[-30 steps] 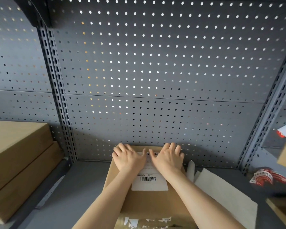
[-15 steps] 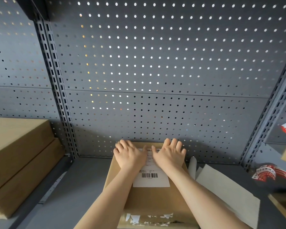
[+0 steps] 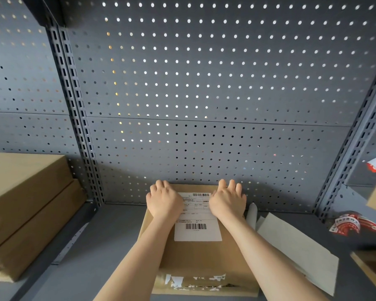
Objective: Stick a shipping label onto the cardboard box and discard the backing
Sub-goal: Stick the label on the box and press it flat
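Note:
A brown cardboard box (image 3: 202, 255) lies on the grey shelf in front of me, with torn tape remnants along its near edge. A white shipping label (image 3: 197, 222) with two barcodes lies flat on the box top. My left hand (image 3: 164, 200) rests palm-down on the label's left edge at the far part of the box. My right hand (image 3: 227, 199) presses palm-down on the label's right edge. Both hands have fingers spread toward the box's far edge and hold nothing. The label's side margins are hidden under my palms.
Pale backing sheets (image 3: 295, 246) and a small white paper roll (image 3: 252, 213) lie right of the box. Two stacked flat cardboard boxes (image 3: 24, 205) sit at left. A red-and-white tape roll (image 3: 354, 224) lies far right. A pegboard wall (image 3: 193, 94) stands directly behind.
My two hands have slid apart, outward across the label, uncovering its upper middle and top barcode. The box has not moved.

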Tool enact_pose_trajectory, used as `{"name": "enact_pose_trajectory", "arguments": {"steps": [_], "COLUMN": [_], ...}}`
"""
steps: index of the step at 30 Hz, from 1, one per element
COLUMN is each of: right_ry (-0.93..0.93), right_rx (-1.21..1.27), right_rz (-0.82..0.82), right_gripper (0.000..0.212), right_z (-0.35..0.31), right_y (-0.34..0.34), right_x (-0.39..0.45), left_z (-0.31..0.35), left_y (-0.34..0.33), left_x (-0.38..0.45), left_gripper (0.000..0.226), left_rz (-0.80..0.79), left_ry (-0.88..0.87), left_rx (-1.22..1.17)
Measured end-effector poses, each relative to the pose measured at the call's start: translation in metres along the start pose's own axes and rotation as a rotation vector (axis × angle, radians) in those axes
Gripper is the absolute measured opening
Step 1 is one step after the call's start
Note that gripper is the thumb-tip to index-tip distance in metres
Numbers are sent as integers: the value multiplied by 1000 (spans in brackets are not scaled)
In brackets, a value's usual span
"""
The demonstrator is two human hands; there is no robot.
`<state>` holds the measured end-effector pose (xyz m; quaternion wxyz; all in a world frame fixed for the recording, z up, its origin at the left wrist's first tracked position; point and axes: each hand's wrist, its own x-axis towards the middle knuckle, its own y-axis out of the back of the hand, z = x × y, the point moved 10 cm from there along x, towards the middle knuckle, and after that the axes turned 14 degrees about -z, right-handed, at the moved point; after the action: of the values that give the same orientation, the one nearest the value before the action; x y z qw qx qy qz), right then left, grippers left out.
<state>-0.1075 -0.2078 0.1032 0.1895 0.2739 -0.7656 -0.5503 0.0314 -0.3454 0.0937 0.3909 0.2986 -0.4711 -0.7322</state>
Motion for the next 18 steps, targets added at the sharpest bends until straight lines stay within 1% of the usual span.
{"name": "enact_pose_trajectory", "arguments": {"steps": [3, 5, 8, 12, 15, 18], "right_ry": [8, -4, -17, -49, -67, -64], "right_rx": [-14, -15, -32, -99, -104, -116], "right_rz": [-18, -37, -46, -58, -52, -29], "right_gripper": [34, 46, 67, 84, 90, 89], "right_z": [0, -1, -5, -11, -11, -11], "right_y": [3, 3, -1, -13, -16, -16], "right_x": [-1, -2, -7, -11, -11, -13], "left_z": [-4, -5, -1, 4, 5, 7], "left_y": [4, 7, 6, -6, -13, -15], "left_x": [-2, -6, -12, -18, -20, -21], "left_gripper": [34, 34, 53, 83, 95, 97], "left_rz": [-7, 9, 21, -47, -75, -66], "left_ry": [-39, -64, -75, -26, 1, 16], "left_rx": [-8, -55, -51, 54, 91, 120]}}
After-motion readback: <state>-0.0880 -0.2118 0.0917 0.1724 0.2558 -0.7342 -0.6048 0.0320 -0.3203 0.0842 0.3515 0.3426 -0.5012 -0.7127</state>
